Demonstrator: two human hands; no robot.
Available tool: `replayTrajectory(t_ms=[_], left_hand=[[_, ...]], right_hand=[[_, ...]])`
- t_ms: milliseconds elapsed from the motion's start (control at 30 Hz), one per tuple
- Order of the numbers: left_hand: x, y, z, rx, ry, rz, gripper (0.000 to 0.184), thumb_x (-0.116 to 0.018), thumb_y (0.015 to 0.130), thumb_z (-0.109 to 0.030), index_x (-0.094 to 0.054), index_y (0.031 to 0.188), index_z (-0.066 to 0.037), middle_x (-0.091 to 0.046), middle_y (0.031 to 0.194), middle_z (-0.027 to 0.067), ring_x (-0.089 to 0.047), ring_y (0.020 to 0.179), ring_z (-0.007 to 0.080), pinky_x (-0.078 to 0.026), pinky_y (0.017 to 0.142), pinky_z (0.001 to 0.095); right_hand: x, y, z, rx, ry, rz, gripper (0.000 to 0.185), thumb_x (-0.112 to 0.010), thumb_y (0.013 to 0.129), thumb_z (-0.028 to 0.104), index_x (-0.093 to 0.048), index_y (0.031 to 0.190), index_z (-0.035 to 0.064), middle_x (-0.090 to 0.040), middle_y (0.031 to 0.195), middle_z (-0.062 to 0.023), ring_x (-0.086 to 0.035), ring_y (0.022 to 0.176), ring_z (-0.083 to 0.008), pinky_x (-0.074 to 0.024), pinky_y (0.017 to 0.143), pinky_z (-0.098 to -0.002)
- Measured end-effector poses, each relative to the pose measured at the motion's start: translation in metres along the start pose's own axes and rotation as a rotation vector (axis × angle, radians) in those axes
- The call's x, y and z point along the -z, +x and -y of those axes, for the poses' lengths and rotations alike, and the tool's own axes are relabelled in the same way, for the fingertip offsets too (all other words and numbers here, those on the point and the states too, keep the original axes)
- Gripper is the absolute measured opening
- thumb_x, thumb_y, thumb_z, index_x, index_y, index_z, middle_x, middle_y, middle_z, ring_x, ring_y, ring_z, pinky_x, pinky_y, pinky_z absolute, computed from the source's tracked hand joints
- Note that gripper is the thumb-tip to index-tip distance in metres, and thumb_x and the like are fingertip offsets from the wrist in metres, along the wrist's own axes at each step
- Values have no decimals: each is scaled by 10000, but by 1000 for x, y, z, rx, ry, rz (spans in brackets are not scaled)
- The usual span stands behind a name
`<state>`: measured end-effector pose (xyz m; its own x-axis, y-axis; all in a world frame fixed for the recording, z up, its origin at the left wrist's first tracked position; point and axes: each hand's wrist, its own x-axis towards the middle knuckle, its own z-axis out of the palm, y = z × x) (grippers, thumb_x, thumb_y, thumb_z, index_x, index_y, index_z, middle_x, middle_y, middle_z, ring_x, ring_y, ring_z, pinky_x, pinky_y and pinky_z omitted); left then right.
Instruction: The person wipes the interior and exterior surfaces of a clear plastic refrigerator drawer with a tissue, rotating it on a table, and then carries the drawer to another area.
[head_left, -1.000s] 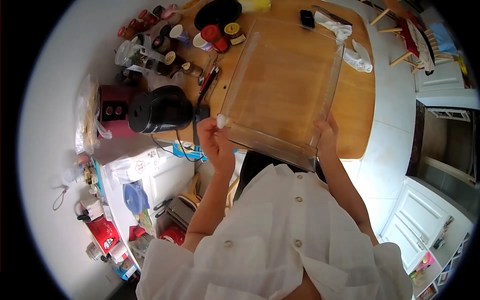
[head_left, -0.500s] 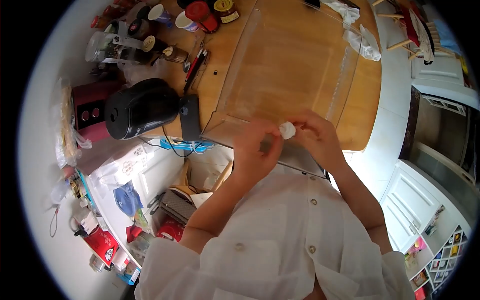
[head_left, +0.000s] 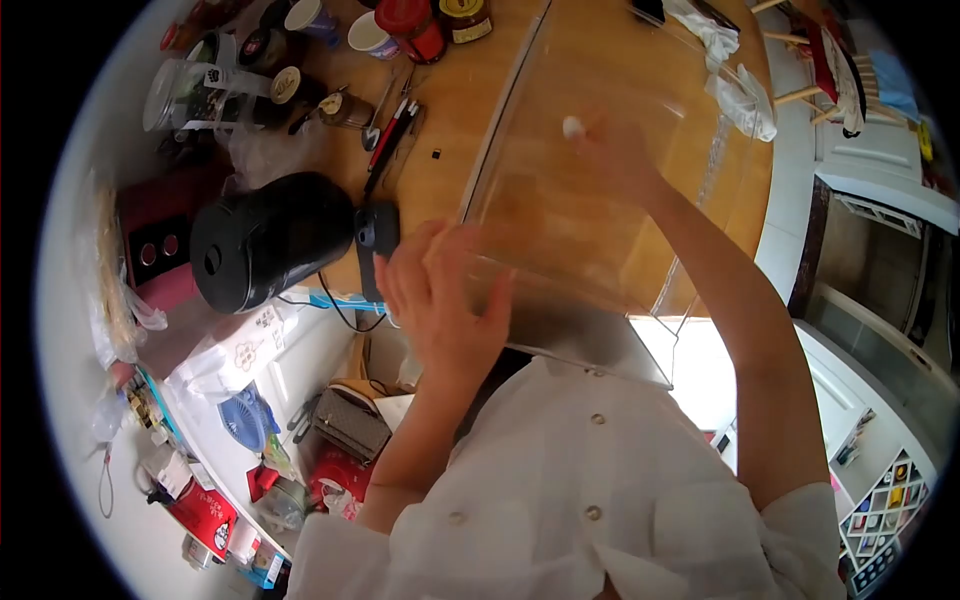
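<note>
A clear plastic box (head_left: 570,295) lies tilted over the wooden table's near edge, close to my body. My left hand (head_left: 440,300) is at its near left corner, fingers curled over the edge and thumb apart. Over the middle of the box is my right hand (head_left: 615,155), blurred, with a small white wad (head_left: 573,127) pinched at its fingertips. Whether the wad touches the plastic is hard to tell. Crumpled white cloths (head_left: 745,103) lie beyond the far right side of the box.
A black kettle (head_left: 275,240) and a dark phone (head_left: 377,245) stand left of my left hand. Pens (head_left: 390,145), a spoon, jars (head_left: 410,28) and paper cups (head_left: 372,36) are further back on the table (head_left: 440,100). A bag (head_left: 350,425) is below the table.
My hands, together at the white wad half a second ago, have parted. The right one has moved forward over the box with the wad; the left has gone to the box's left edge. The box has tilted.
</note>
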<state>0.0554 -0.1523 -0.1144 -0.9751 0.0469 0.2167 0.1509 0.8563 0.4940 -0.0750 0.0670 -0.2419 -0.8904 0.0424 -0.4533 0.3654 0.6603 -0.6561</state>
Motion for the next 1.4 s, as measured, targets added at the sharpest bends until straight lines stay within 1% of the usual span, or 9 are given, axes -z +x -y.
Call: replayTrajectory(t_ms=[167, 267, 433, 667, 767, 1000, 1167, 1267, 1400], left_hand=[[-7, 1, 19, 175, -78, 211, 576, -677, 741, -56, -502, 1289, -22, -603, 1145, 150, -567, 1060, 346, -429, 934, 422], [-7, 3, 28, 64, -41, 316, 604, -644, 767, -41, -454, 1341, -46, -612, 1086, 180, -612, 922, 345, -501, 754, 393], [0, 18, 36, 158, -140, 433, 606, -570, 767, 57, -440, 1347, -59, -611, 1103, 170, -623, 906, 341, -508, 727, 397], [-24, 39, 61, 104, -458, 532, 735, -464, 699, 146, -371, 1395, -72, -472, 1270, 194, -473, 1150, 378, -398, 977, 377], [-24, 40, 65, 151, -497, 659, 743, -424, 713, 112, -289, 1433, -11, -339, 1413, 234, -262, 1352, 398, -197, 1115, 383], [-30, 34, 68, 121, -518, 594, 770, -414, 691, 118, -278, 1438, -13, -242, 1472, 225, -197, 1388, 388, -143, 1137, 382], [-32, 34, 70, 92, -507, 581, 774, -416, 695, 120, -264, 1443, -8, -232, 1485, 212, -174, 1405, 373, -126, 1144, 384], [-32, 33, 68, 99, -523, 535, 781, -379, 690, 141, -326, 1434, -91, -242, 1471, 213, -198, 1380, 402, -218, 1118, 421], [-32, 34, 69, 115, -548, 551, 777, -374, 690, 142, -319, 1435, -74, -259, 1462, 219, -214, 1377, 405, -214, 1122, 418]], right_hand=[[-20, 94, -3, 111, -197, -470, 151, -611, 871, 232, -664, 963, 125, -663, 895, -81, -630, 866, -288, -500, 726, -396], [-33, 114, -9, 283, -266, -694, 136, -651, 840, 228, -686, 935, 136, -657, 870, -49, -622, 824, -280, -497, 706, -396], [-72, 136, -24, 410, -323, -954, 116, -634, 820, 152, -705, 912, 145, -631, 808, -53, -609, 813, -302, -489, 663, -426], [-81, 120, -20, 585, -255, -748, 130, -620, 795, 72, -712, 874, 118, -618, 795, -96, -593, 792, -322, -476, 673, -435], [-88, 107, -27, 680, -273, -647, 133, -622, 781, 53, -703, 881, 87, -604, 782, -121, -584, 781, -333, -473, 656, -432], [-105, 14, -29, 867, -250, -268, 249, -664, 757, 78, -668, 1006, 64, -592, 815, -135, -579, 804, -328, -461, 631, -424], [-130, -39, -47, 894, -168, 98, 172, -668, 766, 136, -666, 934, 100, -611, 811, -116, -591, 724, -315, -466, 600, -418], [-102, -11, -24, 654, -33, -138, 139, -615, 809, 148, -664, 925, 89, -630, 822, -124, -602, 744, -318, -472, 622, -421], [-59, 67, 5, 327, 156, -424, 153, -545, 866, 164, -660, 912, 74, -656, 836, -134, -616, 771, -322, -480, 652, -425]])
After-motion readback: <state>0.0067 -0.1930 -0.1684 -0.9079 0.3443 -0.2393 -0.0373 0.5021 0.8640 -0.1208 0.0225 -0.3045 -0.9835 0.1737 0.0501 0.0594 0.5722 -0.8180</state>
